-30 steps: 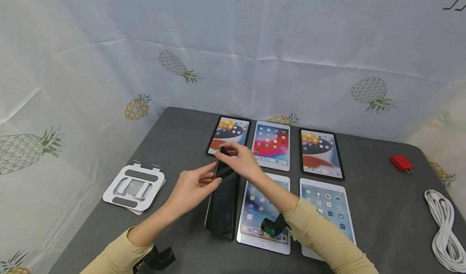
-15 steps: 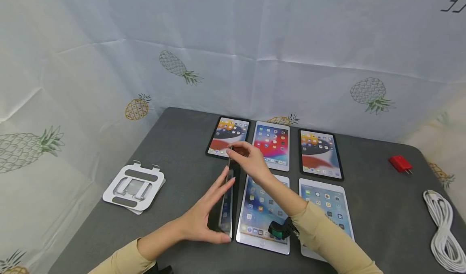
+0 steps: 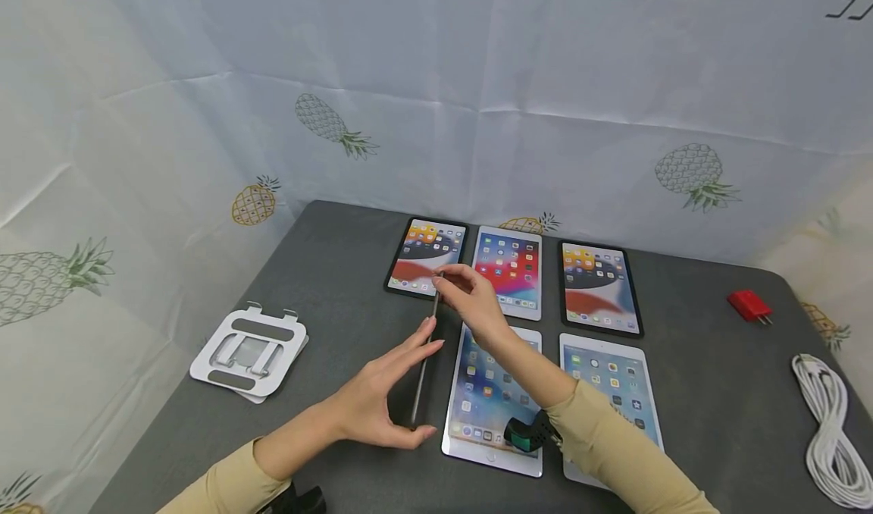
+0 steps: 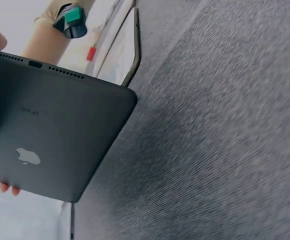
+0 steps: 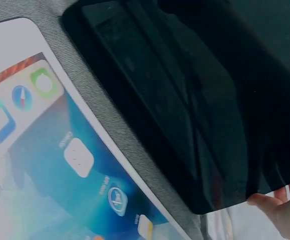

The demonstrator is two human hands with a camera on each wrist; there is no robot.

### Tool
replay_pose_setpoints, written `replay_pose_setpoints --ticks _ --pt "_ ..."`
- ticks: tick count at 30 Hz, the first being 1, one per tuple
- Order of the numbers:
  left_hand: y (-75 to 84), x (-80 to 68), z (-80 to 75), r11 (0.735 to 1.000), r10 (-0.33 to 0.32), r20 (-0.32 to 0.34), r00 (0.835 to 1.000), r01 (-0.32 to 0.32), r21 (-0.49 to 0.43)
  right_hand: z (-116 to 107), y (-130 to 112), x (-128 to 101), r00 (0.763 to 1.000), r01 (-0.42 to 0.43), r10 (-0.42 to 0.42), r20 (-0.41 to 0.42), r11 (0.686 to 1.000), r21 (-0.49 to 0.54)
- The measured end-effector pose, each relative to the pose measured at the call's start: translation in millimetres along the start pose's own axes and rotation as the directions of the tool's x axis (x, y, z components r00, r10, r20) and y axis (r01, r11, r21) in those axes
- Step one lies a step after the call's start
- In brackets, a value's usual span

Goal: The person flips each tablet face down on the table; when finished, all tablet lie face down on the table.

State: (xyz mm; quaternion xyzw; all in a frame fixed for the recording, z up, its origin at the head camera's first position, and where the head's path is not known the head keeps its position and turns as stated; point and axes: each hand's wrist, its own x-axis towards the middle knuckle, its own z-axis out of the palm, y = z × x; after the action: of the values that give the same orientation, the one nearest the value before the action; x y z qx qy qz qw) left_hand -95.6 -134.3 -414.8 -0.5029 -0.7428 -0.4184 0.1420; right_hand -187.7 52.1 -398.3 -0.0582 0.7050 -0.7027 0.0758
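A dark tablet (image 3: 421, 377) is held up on its long edge, seen almost edge-on in the head view. Its black screen (image 5: 185, 110) is turned toward the right wrist camera, and the grey back with an apple mark (image 4: 28, 156) toward the left one. My left hand (image 3: 375, 404) grips it, thumb at the near short edge and fingers spread along the upper long edge. At the far end, my right hand (image 3: 470, 302) pinches the tablet's corner. A white-framed tablet (image 3: 491, 400), screen lit, lies just right of it, partly under my right forearm.
Beyond the hands lie two black-framed tablets (image 3: 430, 252) (image 3: 600, 286) and a white-framed one (image 3: 508, 271). Another white-framed tablet (image 3: 610, 393) is front right. A folded white stand (image 3: 251, 351) sits left; a red charger plug (image 3: 749, 305) and coiled white cable (image 3: 828, 430) lie right.
The held tablet has turned from a slant showing its screen to nearly edge-on. My left hand has shifted its thumb to the near end; my right hand has moved slightly right.
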Motion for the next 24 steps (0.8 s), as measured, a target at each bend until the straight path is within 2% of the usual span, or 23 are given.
replay_pose_setpoints --ticks 5,10,16,24 --pt "-6.6 -3.1 -2.7 0.998 0.005 0.049 0.999 -0.008 0.056 2 9 1 1.000 0.004 -0.001 -0.031 0.996 0.086" --pt "-6.2 -2.7 -8.4 0.991 0.051 0.100 0.994 -0.062 0.116 4 16 1 0.999 0.025 -0.019 -0.040 0.987 0.158" --pt "-7.9 -2.3 -8.5 0.971 0.134 0.149 0.980 -0.160 0.179 4 24 0 1.000 0.015 -0.021 0.016 0.953 0.301" --pt "-11.7 -1.9 -11.2 0.968 0.140 0.166 0.976 -0.170 0.182 -2 26 1 0.994 0.003 -0.039 0.102 0.943 0.334"
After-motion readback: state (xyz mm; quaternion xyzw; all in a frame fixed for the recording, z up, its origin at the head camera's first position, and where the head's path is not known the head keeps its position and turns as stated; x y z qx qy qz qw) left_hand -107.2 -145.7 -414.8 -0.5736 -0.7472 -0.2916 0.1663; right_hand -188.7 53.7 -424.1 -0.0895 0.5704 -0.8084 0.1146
